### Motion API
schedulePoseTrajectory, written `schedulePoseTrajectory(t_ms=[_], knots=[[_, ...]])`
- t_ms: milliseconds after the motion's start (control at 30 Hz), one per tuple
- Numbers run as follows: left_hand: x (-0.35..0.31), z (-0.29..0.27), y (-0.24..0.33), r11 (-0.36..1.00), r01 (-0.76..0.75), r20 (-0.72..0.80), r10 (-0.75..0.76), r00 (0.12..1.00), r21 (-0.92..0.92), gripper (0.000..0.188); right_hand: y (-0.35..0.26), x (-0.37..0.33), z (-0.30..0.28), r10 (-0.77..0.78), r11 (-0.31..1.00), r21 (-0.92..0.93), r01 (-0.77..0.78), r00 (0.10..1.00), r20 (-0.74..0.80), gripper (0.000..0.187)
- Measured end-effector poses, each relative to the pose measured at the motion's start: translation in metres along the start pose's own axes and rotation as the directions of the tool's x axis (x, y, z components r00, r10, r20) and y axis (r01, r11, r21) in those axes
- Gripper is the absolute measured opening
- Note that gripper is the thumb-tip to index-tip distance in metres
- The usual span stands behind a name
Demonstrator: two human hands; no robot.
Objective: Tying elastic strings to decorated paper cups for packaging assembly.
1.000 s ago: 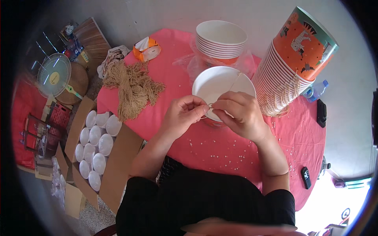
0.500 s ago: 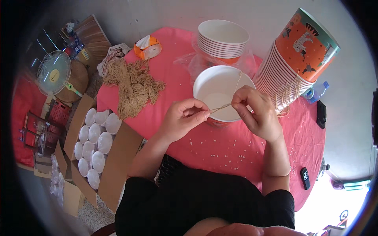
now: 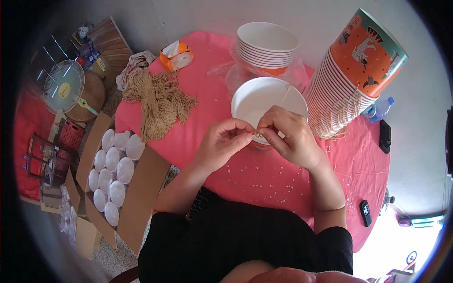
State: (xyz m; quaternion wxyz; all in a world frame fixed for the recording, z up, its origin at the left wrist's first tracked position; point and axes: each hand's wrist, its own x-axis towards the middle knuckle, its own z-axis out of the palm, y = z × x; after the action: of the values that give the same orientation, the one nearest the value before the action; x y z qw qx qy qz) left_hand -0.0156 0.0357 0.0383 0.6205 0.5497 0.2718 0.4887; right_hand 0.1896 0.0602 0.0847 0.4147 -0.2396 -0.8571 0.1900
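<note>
A white-lined paper bucket (image 3: 243, 104) stands upright on the pink cloth in front of me, with a thin cord (image 3: 286, 95) running down from the far right of its rim. Over its near edge, my left hand (image 3: 224, 144) pinches the cord between thumb and index finger. Fingertips almost meeting, my right hand (image 3: 295, 139) pinches the cord right beside it. The short piece between the fingers is mostly hidden. To the right leans a tall stack of orange printed buckets (image 3: 351, 66) with cords hanging from their sides. Behind stands a shorter stack of white-rimmed buckets (image 3: 267, 40) in clear plastic.
A heap of tan cords (image 3: 160, 104) lies at the left of the table, near an orange-and-white packet (image 3: 177, 55). Small white discs (image 3: 273, 187) are scattered nearby. A black remote (image 3: 365, 213) lies at right. A cardboard box (image 3: 144, 195) of white cups (image 3: 112, 160) sits lower left.
My right hand has moved left and slightly down, closing the gap to my left hand. The stretch of cord between them has shortened. My left hand stays nearly in place.
</note>
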Motion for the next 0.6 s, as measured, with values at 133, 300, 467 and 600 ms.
schedulePoseTrajectory(t_ms=[133,300,467,600], knots=[[-0.001,0.002,-0.004,0.999,-0.002,-0.024,0.001,1.000,-0.043,0.014,0.001,0.001,0.003,0.004,1.000,0.019,-0.004,1.000,0.010,0.010],[0.000,0.004,-0.011,0.986,-0.093,-0.081,0.105,0.991,0.137,0.012,0.002,0.000,0.004,-0.011,1.000,0.029,0.011,1.000,0.004,0.009],[-0.002,0.012,-0.006,0.873,-0.273,-0.079,0.331,0.940,0.405,0.008,-0.001,-0.004,0.002,0.178,0.972,0.136,-0.192,0.978,0.105,0.005],[0.002,0.015,-0.002,0.626,-0.471,0.021,0.588,0.809,0.621,0.014,-0.002,-0.006,0.000,0.273,0.924,0.228,-0.307,0.947,0.167,0.006]])
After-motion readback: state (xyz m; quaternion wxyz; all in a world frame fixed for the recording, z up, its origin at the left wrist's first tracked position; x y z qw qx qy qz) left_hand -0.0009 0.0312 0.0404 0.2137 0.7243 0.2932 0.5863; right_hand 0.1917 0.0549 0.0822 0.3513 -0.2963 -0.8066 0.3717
